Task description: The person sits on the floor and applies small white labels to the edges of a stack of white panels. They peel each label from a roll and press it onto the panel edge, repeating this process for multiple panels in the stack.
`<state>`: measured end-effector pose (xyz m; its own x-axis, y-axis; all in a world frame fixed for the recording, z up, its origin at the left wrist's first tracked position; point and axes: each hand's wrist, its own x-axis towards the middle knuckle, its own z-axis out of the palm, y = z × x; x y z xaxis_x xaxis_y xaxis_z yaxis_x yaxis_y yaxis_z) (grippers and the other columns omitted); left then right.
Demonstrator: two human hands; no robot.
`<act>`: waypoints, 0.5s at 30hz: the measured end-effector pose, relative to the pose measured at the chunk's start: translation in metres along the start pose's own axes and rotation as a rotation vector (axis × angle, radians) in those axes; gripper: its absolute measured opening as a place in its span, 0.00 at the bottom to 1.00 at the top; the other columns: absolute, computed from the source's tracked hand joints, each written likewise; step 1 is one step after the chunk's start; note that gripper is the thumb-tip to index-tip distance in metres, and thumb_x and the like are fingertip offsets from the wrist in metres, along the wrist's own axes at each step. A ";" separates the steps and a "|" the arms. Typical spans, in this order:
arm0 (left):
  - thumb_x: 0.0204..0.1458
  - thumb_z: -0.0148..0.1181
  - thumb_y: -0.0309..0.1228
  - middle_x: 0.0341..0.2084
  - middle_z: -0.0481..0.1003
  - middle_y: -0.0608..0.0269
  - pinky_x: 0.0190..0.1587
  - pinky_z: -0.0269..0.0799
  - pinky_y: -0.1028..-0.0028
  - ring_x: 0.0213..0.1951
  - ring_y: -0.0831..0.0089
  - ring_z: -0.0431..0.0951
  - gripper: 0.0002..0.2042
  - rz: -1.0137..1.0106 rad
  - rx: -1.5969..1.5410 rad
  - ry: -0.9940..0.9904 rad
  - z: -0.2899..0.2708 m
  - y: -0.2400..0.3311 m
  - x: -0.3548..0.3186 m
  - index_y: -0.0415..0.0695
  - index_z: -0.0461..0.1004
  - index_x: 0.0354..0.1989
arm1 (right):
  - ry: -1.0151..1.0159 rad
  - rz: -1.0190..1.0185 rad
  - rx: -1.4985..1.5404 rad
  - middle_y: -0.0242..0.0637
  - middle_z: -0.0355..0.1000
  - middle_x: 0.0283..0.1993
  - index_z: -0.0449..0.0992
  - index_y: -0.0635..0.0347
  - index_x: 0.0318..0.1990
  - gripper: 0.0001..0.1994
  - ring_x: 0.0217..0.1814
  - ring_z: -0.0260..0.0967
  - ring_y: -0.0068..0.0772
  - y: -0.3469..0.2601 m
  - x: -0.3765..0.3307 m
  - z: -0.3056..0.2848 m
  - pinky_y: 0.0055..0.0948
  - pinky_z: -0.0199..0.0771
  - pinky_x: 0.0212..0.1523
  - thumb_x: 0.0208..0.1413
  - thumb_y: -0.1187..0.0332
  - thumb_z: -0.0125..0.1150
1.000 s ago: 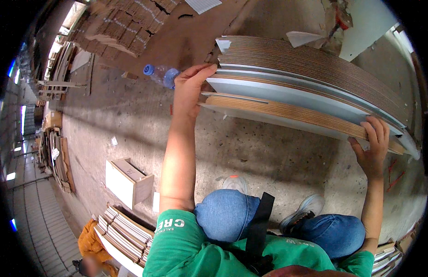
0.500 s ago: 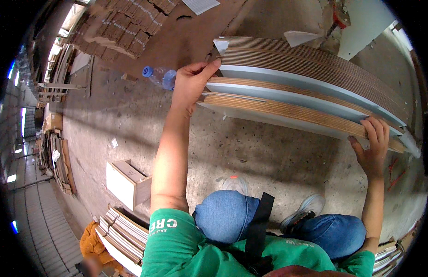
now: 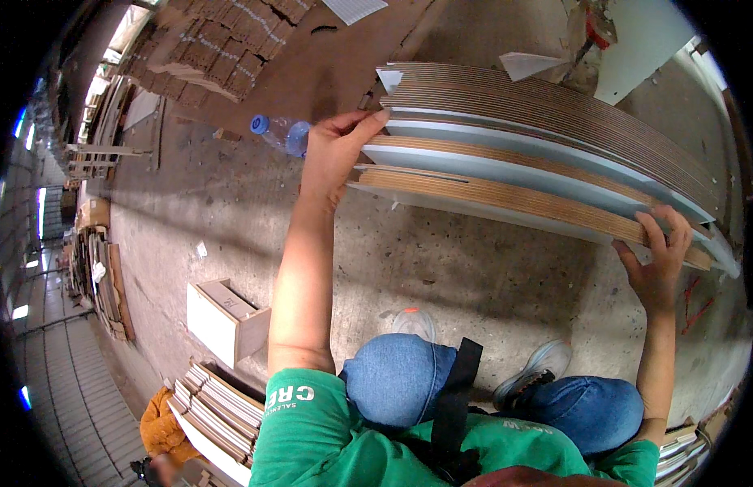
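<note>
Long thin boards with brown edges and white faces stand on edge in a row in front of me. The back stack is packed tightly, while the front boards lean toward me with gaps between. My left hand pinches the left end of a thin board at the front of the back stack, thumb on top. At the right end, my right hand has its fingers bent over the top edges of the front boards, with the thumb on the near side.
A clear plastic bottle with a blue cap lies beside my left wrist. An open drawer-like box sits on the floor at left. Stacked panels and a person in an orange garment are at lower left. Brown boards lie at far left.
A thin board at the front of the back stack has come slightly away from it, opening a narrow gap. My left hand stays at its end; my right fingers have shifted slightly.
</note>
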<state>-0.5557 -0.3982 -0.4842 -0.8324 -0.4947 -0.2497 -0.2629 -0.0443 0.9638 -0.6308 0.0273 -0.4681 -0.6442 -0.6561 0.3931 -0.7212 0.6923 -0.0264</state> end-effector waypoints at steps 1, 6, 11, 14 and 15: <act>0.43 0.64 0.36 0.22 0.75 0.63 0.28 0.68 0.78 0.25 0.78 0.73 0.13 0.005 -0.003 0.007 -0.001 0.000 -0.001 0.38 0.76 0.29 | 0.026 0.017 0.006 0.40 0.62 0.51 0.67 0.55 0.47 0.28 0.56 0.55 0.45 0.000 0.000 0.000 0.39 0.57 0.55 0.33 0.69 0.68; 0.43 0.63 0.36 0.24 0.75 0.63 0.30 0.68 0.78 0.27 0.77 0.74 0.14 0.004 -0.010 -0.111 -0.009 -0.006 -0.004 0.38 0.76 0.31 | 0.001 0.057 0.045 0.39 0.62 0.52 0.64 0.53 0.53 0.35 0.57 0.55 0.45 -0.004 0.007 -0.001 0.40 0.54 0.57 0.30 0.71 0.69; 0.44 0.63 0.39 0.25 0.76 0.63 0.30 0.68 0.78 0.27 0.77 0.74 0.15 -0.115 -0.016 -0.062 -0.005 0.004 0.006 0.38 0.75 0.30 | -0.130 0.097 0.007 0.39 0.62 0.52 0.63 0.54 0.53 0.36 0.57 0.55 0.44 -0.002 0.001 -0.001 0.41 0.54 0.57 0.29 0.71 0.69; 0.45 0.63 0.41 0.27 0.76 0.63 0.30 0.68 0.79 0.27 0.77 0.74 0.16 -0.049 0.083 -0.039 -0.005 -0.001 0.014 0.39 0.75 0.30 | -0.124 0.092 -0.004 0.38 0.62 0.52 0.64 0.54 0.53 0.35 0.56 0.55 0.44 -0.004 0.000 0.000 0.41 0.55 0.56 0.30 0.71 0.69; 0.45 0.63 0.40 0.27 0.76 0.63 0.30 0.68 0.79 0.26 0.77 0.74 0.15 -0.040 0.080 -0.039 -0.006 -0.001 0.014 0.39 0.75 0.30 | -0.118 0.091 -0.010 0.38 0.62 0.52 0.64 0.54 0.53 0.35 0.56 0.56 0.44 -0.004 0.000 0.000 0.41 0.55 0.56 0.29 0.71 0.69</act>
<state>-0.5647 -0.4102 -0.4886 -0.8384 -0.4599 -0.2925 -0.3327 0.0067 0.9430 -0.6279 0.0244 -0.4679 -0.7325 -0.6211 0.2787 -0.6565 0.7528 -0.0478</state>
